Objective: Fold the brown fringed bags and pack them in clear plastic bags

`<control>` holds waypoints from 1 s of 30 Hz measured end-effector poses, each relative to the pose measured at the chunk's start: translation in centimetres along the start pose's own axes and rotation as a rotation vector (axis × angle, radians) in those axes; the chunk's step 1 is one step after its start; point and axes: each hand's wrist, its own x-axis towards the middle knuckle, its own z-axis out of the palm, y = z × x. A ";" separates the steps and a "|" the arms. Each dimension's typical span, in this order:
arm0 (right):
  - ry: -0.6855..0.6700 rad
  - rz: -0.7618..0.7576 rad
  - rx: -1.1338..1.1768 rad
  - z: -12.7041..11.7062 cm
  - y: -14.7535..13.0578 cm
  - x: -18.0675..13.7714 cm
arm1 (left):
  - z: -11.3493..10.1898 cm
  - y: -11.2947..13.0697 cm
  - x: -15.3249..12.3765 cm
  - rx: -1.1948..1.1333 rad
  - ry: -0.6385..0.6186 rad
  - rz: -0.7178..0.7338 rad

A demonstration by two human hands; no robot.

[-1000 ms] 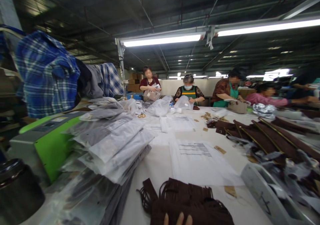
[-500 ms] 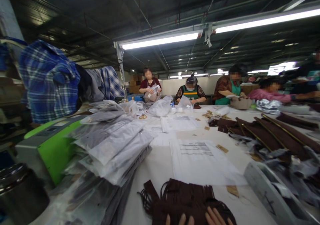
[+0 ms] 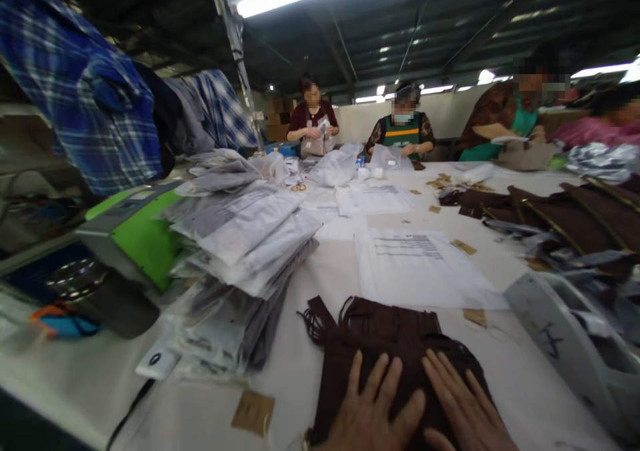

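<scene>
A dark brown fabric bag with fringe [image 3: 385,334] lies flat on the white table in front of me. My left hand [image 3: 375,404] rests on its near part with fingers spread. Beside it, my right hand [image 3: 463,397] presses flat on the bag's right side, fingers stretched out. Just beyond the bag lies a clear plastic bag with printed text [image 3: 420,271]. A small brown card tag [image 3: 253,412] is on the table left of my left hand, and another brown tag [image 3: 475,317] sits past the bag's right corner.
Left stands a tall stack of plastic-wrapped goods [image 3: 240,237], with a green-grey machine [image 3: 145,237] and a dark flask [image 3: 107,297] beside it. A grey bin [image 3: 555,331] and brown fabric pieces [image 3: 560,211] are at right. Several co-workers [image 3: 405,131] work across the table.
The view has tilted down and swung slightly, bringing both hands, more of the brown bag and the near-left table into sight. Both hands remain on the bag.
</scene>
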 end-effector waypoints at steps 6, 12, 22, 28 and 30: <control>-0.036 -0.084 0.082 -2.1 -0.7 2.0 | -5.4 -1.8 1.5 -0.503 -0.343 -0.050; -0.051 -0.047 0.145 -3.6 -0.6 4.0 | -7.9 -9.0 -1.4 -0.420 -0.195 -0.729; -0.042 -0.125 0.162 -1.4 -2.3 5.5 | -4.2 -11.7 -3.0 -0.080 -0.511 -0.424; -0.016 -0.056 0.186 -1.8 -2.6 5.4 | -5.4 -12.5 -1.3 -0.038 -0.514 -0.316; -0.029 -0.030 0.201 -1.8 -2.8 5.3 | -6.1 -12.6 -0.3 -0.037 -0.542 -0.305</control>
